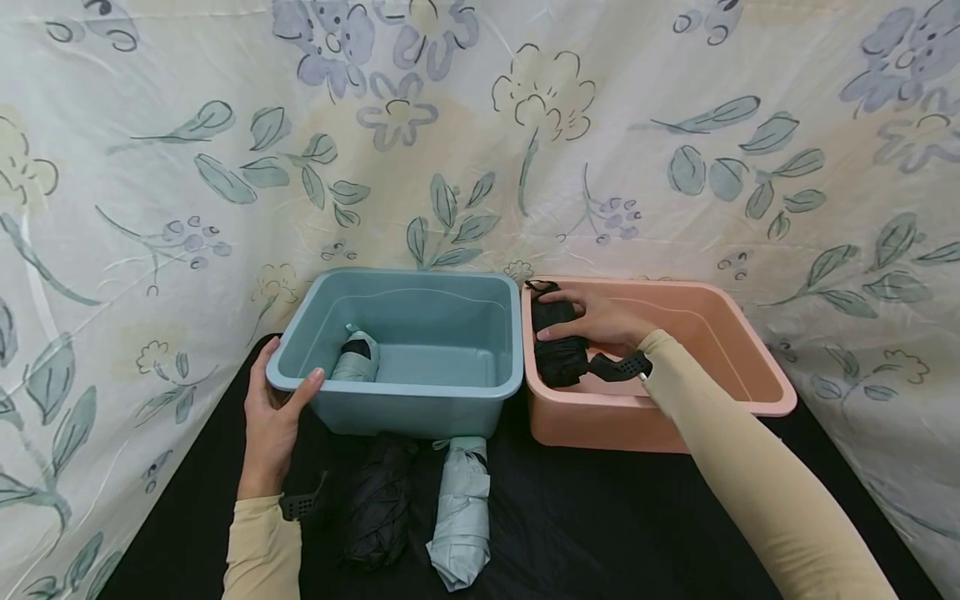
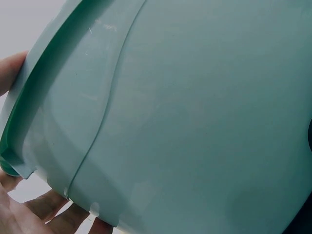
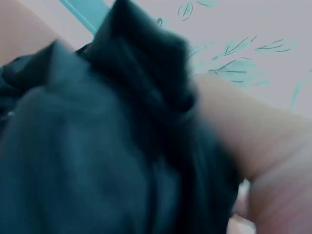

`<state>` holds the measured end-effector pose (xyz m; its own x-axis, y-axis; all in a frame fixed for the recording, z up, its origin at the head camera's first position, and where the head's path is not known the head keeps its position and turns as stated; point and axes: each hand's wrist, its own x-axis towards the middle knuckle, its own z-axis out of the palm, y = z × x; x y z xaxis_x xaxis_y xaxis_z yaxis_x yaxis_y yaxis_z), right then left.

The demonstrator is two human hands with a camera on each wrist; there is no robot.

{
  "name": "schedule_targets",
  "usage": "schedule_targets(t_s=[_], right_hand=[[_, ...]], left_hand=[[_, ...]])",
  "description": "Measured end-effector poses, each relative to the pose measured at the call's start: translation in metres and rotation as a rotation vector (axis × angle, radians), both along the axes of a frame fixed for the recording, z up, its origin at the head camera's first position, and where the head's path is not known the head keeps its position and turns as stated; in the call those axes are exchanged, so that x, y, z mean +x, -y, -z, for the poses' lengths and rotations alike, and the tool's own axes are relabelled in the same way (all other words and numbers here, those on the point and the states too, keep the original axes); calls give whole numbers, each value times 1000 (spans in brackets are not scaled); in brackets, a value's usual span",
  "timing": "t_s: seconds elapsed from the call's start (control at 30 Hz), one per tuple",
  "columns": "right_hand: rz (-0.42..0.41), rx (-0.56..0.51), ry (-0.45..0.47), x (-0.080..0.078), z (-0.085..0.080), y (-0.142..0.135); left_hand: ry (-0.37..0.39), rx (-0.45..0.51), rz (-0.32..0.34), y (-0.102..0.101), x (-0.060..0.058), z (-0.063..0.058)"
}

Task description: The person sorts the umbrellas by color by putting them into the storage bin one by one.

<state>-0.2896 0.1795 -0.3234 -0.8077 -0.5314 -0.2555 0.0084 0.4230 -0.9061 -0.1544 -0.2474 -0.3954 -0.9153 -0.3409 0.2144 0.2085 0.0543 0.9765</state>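
My right hand (image 1: pixel 600 321) reaches into the pink bin (image 1: pixel 750 358) and grips a folded black umbrella (image 1: pixel 561 360) lying along its left wall. In the right wrist view the umbrella's dark cloth (image 3: pixel 97 146) is blurred and fills much of the picture. My left hand (image 1: pixel 273 417) holds the left front corner of the blue bin (image 1: pixel 420 400), thumb over the rim and fingers on the outside. Inside the blue bin lies a folded blue-grey umbrella (image 1: pixel 356 358). The left wrist view shows mostly that bin's outer wall (image 2: pixel 195 112).
In front of the blue bin, a folded black umbrella (image 1: pixel 381 500) and a folded light blue umbrella (image 1: pixel 461 508) lie side by side on the black cloth (image 1: pixel 615 517). Both bins stand next to each other against a hanging flowered cloth (image 1: pixel 450 150).
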Motion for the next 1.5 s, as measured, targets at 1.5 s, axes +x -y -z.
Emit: schedule_targets(t_s=[1.5], right_hand=[[-99,189,39,-4,19,6]], left_hand=[[-6,-3,-4,-1,1,0]])
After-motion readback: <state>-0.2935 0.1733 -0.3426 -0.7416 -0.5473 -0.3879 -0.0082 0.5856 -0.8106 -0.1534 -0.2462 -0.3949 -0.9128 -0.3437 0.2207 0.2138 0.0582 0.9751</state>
